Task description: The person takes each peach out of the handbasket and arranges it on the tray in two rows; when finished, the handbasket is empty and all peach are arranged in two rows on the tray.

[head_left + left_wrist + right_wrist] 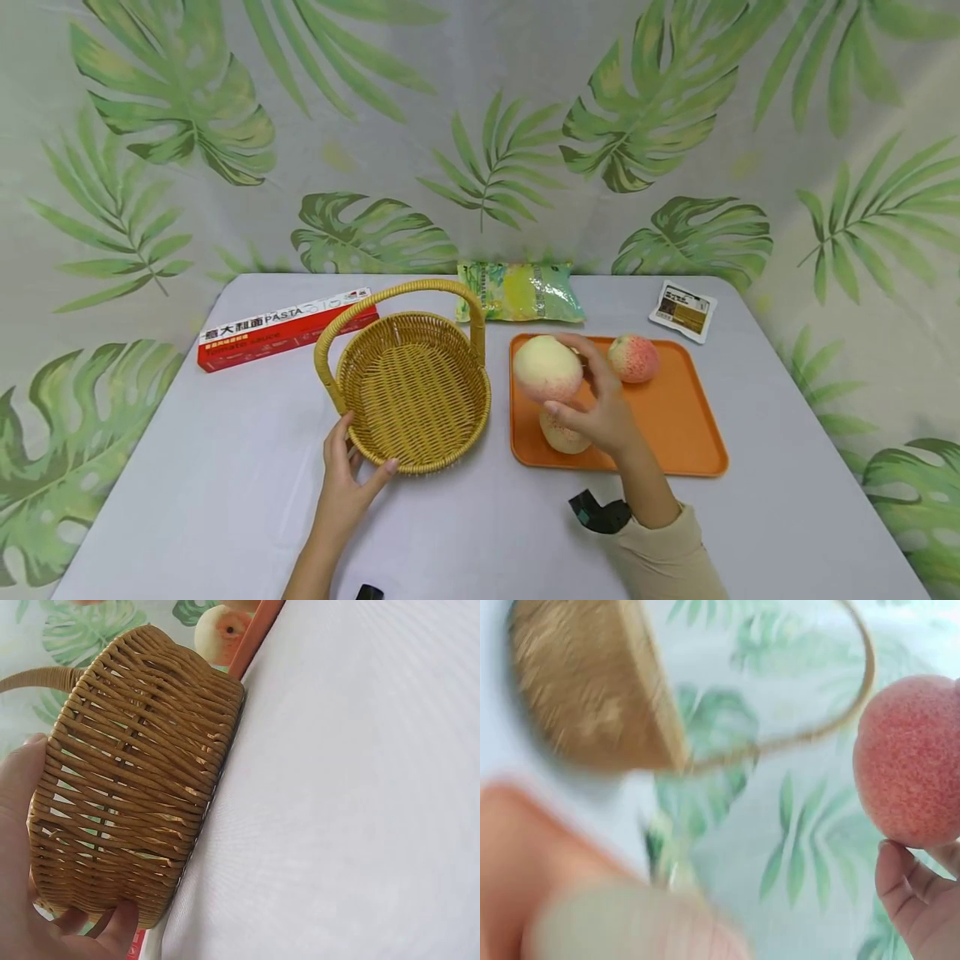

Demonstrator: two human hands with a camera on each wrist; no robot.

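Note:
A round wicker basket [420, 400] with a tall arched handle stands left of the tray, with only its woven bottom showing inside. My left hand [348, 475] grips its near left side, fingers and thumb spread along the rim and wall; the left wrist view shows the woven wall [142, 765] up close. Raised over the orange tray [667, 417], a pale pink-tinged peach [547, 371] is held between the thumb and fingers of my right hand [603, 408]. Beneath it another peach [562, 433] sits on the tray, partly covered. A redder peach [633, 359] lies near the tray's back edge.
Behind the basket at left lies a red pasta box [285, 329]. A green and yellow packet [521, 292] rests at the table's back edge, and a small white pouch [683, 311] at the back right. A leaf-patterned cloth [495, 167] hangs behind.

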